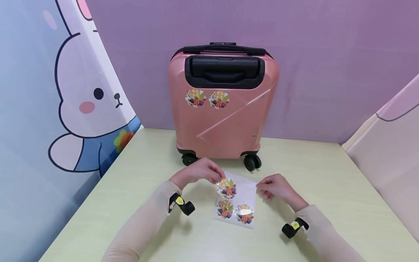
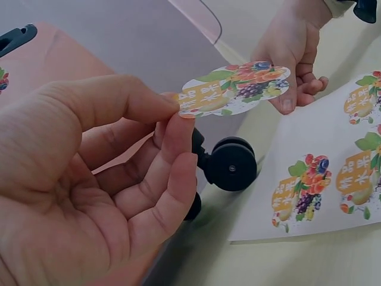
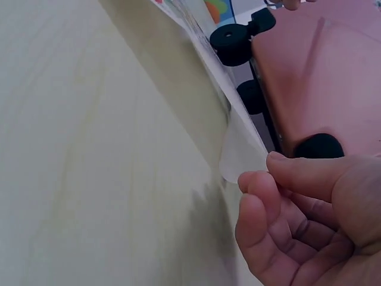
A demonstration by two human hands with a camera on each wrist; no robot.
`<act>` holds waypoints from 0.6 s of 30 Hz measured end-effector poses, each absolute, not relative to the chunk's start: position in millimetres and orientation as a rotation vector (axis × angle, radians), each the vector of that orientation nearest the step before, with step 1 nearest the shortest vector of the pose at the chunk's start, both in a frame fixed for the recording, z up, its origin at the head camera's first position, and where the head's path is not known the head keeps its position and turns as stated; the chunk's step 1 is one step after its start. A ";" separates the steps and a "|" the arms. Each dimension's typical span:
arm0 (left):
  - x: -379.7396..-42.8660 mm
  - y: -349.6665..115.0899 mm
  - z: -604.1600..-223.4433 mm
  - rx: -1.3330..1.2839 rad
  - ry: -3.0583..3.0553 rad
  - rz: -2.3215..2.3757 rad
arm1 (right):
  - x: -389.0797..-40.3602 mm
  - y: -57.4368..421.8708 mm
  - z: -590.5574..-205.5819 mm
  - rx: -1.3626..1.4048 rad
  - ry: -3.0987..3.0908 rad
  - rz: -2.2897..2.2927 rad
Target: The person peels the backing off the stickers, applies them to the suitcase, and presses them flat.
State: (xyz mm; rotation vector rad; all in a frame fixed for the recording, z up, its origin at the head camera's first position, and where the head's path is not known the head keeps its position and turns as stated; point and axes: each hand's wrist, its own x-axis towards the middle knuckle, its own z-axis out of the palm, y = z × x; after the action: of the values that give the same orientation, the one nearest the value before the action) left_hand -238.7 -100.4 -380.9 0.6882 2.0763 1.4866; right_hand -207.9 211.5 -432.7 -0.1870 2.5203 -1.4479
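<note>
Round, fruit-printed sticker (image 2: 238, 89) clamped in your left hand (image 1: 201, 171)

You hold it around eleven o'clock over the rectangular white sheet (image 1: 243, 191); your right hand (image 1: 275, 186) pinches that sheet's two-o'clock corner. A pink hard-shell suitcase (image 1: 226, 125) stands at twelve.

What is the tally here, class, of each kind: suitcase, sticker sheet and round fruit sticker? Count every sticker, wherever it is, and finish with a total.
Suitcase: 1
Sticker sheet: 1
Fruit stickers: 6 (2 on the suitcase, 1 pinched in the left fingers, 3 on the sheet)
Total: 8
</note>
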 end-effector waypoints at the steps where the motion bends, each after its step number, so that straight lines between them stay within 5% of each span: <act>1: -239.0 -100.8 -379.8 0.692 2.079 1.481 | -208.2 212.0 -431.1 -0.186 2.540 -1.444; 18: -240.2 -108.2 -358.6 0.714 2.073 1.455 | -199.9 190.9 -404.7 -0.277 2.485 -1.717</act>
State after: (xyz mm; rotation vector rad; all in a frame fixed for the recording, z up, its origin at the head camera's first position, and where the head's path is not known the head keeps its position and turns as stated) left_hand -240.2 -108.2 -358.6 0.7144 2.0726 1.4551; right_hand -199.9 190.9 -404.7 -0.2771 2.4854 -1.7169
